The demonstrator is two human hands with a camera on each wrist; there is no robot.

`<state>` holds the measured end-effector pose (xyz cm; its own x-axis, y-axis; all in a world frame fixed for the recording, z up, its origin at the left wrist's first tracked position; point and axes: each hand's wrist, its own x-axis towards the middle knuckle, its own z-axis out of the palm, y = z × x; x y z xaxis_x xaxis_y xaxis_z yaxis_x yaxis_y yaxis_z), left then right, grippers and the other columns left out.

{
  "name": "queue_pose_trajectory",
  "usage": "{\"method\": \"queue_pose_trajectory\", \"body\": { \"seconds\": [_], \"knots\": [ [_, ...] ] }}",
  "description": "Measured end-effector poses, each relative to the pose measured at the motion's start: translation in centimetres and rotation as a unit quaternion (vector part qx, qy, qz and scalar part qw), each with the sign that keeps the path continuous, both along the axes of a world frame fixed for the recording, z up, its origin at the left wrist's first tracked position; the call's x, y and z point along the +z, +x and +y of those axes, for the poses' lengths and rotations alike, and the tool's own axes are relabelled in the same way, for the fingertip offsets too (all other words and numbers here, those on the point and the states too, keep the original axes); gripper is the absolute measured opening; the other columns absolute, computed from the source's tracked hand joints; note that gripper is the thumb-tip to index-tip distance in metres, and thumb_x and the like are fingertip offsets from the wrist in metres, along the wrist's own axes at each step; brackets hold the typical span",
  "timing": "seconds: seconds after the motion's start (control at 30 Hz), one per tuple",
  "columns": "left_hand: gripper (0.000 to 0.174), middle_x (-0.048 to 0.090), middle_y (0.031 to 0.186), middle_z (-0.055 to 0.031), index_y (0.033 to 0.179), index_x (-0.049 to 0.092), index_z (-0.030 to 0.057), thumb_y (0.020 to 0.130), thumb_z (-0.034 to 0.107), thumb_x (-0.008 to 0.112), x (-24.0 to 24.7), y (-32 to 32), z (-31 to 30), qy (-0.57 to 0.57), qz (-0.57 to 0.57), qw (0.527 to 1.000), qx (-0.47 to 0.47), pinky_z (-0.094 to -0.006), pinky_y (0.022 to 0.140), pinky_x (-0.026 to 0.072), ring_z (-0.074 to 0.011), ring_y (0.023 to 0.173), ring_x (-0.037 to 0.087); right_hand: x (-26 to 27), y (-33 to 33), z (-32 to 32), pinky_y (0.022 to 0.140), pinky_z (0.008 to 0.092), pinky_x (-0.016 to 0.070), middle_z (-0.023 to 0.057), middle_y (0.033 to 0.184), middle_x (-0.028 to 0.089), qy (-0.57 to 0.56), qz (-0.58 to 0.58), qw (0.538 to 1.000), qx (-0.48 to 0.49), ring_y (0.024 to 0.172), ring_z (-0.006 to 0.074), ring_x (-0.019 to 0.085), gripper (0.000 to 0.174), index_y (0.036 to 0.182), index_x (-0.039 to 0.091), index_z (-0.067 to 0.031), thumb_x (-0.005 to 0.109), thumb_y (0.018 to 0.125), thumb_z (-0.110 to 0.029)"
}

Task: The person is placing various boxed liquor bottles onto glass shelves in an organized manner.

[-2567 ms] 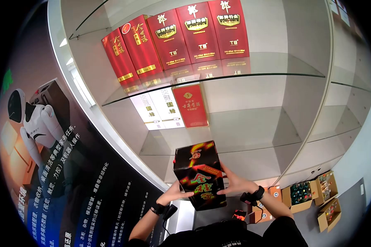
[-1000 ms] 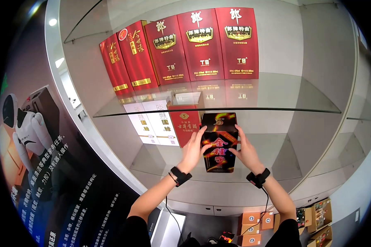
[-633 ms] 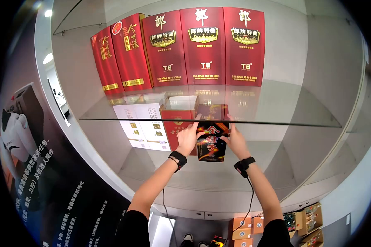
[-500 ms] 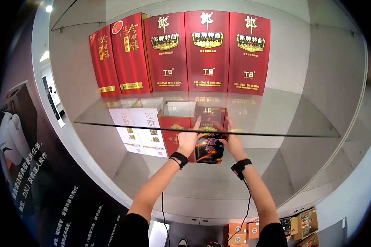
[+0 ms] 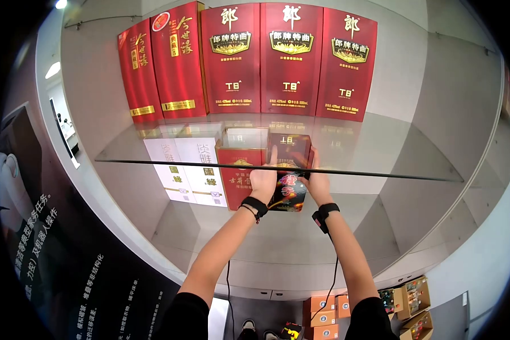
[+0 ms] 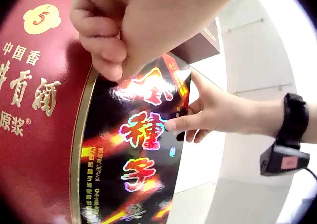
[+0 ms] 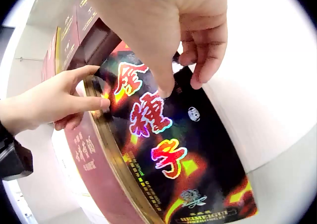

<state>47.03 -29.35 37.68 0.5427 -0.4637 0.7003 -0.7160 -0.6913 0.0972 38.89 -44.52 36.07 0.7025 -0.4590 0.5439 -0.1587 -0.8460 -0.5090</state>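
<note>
A black gift box (image 5: 289,191) with bright Chinese lettering and flame patterns stands upright on the lower shelf, right beside a red box (image 5: 238,190). My left hand (image 5: 263,182) holds its left side; in the right wrist view the left thumb lies on the front edge and the index finger reaches to the top edge. On the other side, my right hand (image 5: 319,186) grips the right edge, thumb on the front face and fingers along the side. The black box's upper part shows through the glass shelf (image 5: 379,147). Its back is hidden.
Two white boxes (image 5: 201,181) stand left of the red one. Several red boxes (image 5: 292,73) line the upper glass shelf, whose front edge crosses above my hands. Below, orange cartons (image 5: 324,318) and open cardboard boxes (image 5: 418,292) sit on the floor. A dark poster (image 5: 56,272) is at left.
The black box has gone from in front of the cabinet, up and inward under the glass shelf, then leftward to the red box. Both hands moved with it, keeping hold.
</note>
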Motion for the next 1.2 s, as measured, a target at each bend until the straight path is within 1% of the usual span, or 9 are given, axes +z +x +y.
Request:
{"method": "queue_pose_trajectory", "body": {
  "seconds": [0.23,0.4,0.53,0.63,0.73,0.83,0.93,1.1,1.2],
  "knots": [
    [0.083,0.059,0.063,-0.0151,0.141,0.004,0.0111,0.079,0.023,0.059,-2.2,-7.1,5.0,0.008,0.183,0.975,-0.127,-0.0412,0.052,0.0471,-0.0294,0.054,0.058,-3.3,-1.2,-1.4,0.057,0.0397,0.0482,0.0120,0.068,0.061,0.064,-0.015,0.996,0.059,0.064,0.0325,0.060,0.102,0.140,-0.002,-0.0106,0.072,0.069,-0.017],
    [0.032,0.059,0.067,-0.0045,0.116,0.053,0.0162,0.085,0.024,0.055,-14.5,-17.5,18.6,0.071,0.520,0.790,-0.317,-0.0300,0.054,0.0428,-0.0165,0.058,0.055,-14.6,-13.4,4.3,0.061,0.0273,0.0466,0.0032,0.066,0.054,0.290,-0.021,0.928,0.234,0.063,0.0105,0.055,0.043,0.119,0.047,-0.0055,0.062,0.079,-0.009],
    [0.024,0.061,0.071,-0.0022,0.093,0.061,-0.0002,0.086,0.022,0.055,-23.1,-20.4,30.2,-0.108,0.635,0.749,-0.157,-0.0232,0.055,0.0439,-0.0105,0.058,0.055,-20.1,-25.0,9.0,0.063,0.0251,0.0483,0.0065,0.070,0.063,0.362,0.145,0.902,0.185,0.065,0.0111,0.060,0.018,0.091,0.057,0.0023,0.060,0.081,-0.013],
    [0.022,0.054,0.054,-0.0072,0.067,0.056,-0.0040,0.084,0.009,0.051,-30.8,-24.0,46.1,-0.221,0.570,0.759,0.224,-0.0221,0.045,0.0399,-0.0106,0.048,0.052,-31.0,-37.9,13.9,0.061,0.0311,0.0497,0.0104,0.069,0.064,0.441,0.216,0.869,-0.055,0.066,0.0193,0.063,0.029,0.087,0.063,-0.0002,0.066,0.074,-0.026],
    [0.027,0.058,0.060,-0.0074,0.070,0.060,0.0007,0.085,0.020,0.048,-26.5,-23.6,43.4,-0.075,0.583,0.805,0.079,-0.0291,0.052,0.0432,-0.0154,0.056,0.057,-37.5,-39.5,11.6,0.058,0.0368,0.0491,0.0113,0.068,0.064,0.284,0.452,0.846,-0.002,0.065,0.0265,0.062,0.031,0.080,0.062,-0.0016,0.058,0.074,-0.032],
    [0.022,0.059,0.062,-0.0112,0.073,0.057,-0.0006,0.084,0.017,0.050,-20.5,-21.9,34.2,-0.038,0.575,0.817,0.003,-0.0321,0.054,0.0445,-0.0196,0.055,0.058,-30.0,-33.1,11.6,0.065,0.0380,0.0477,0.0096,0.079,0.062,-0.036,0.231,0.953,0.193,0.076,0.0271,0.059,0.013,0.088,0.061,-0.0082,0.052,0.083,-0.015],
    [0.015,0.061,0.066,-0.0100,0.078,0.057,-0.0011,0.085,0.011,0.051,-18.8,-21.0,26.5,-0.005,0.563,0.817,-0.126,-0.0256,0.056,0.0459,-0.0161,0.060,0.060,-33.8,-26.9,10.4,0.061,0.0298,0.0471,0.0062,0.068,0.059,0.426,0.204,0.875,0.108,0.067,0.0155,0.058,0.018,0.085,0.058,0.0002,0.053,0.082,-0.018],
    [0.014,0.060,0.069,-0.0059,0.089,0.055,0.0011,0.089,0.014,0.049,-16.9,-25.0,19.5,0.043,0.624,0.755,-0.198,-0.0225,0.056,0.0441,-0.0122,0.066,0.060,-50.1,-27.7,10.8,0.067,0.0380,0.0507,0.0158,0.085,0.065,0.246,0.447,0.860,0.013,0.075,0.0296,0.065,0.022,0.086,0.064,-0.0022,0.050,0.079,-0.018],
    [0.013,0.060,0.070,-0.0056,0.089,0.057,0.0022,0.089,0.013,0.049,-19.7,-26.4,18.5,0.101,0.665,0.706,-0.220,-0.0222,0.054,0.0436,-0.0125,0.065,0.060,-47.1,-32.2,13.5,0.078,0.0400,0.0497,0.0126,0.104,0.062,0.375,0.572,0.705,-0.188,0.096,0.0302,0.060,0.026,0.093,0.066,-0.0085,0.049,0.078,-0.019]
  ]
}}
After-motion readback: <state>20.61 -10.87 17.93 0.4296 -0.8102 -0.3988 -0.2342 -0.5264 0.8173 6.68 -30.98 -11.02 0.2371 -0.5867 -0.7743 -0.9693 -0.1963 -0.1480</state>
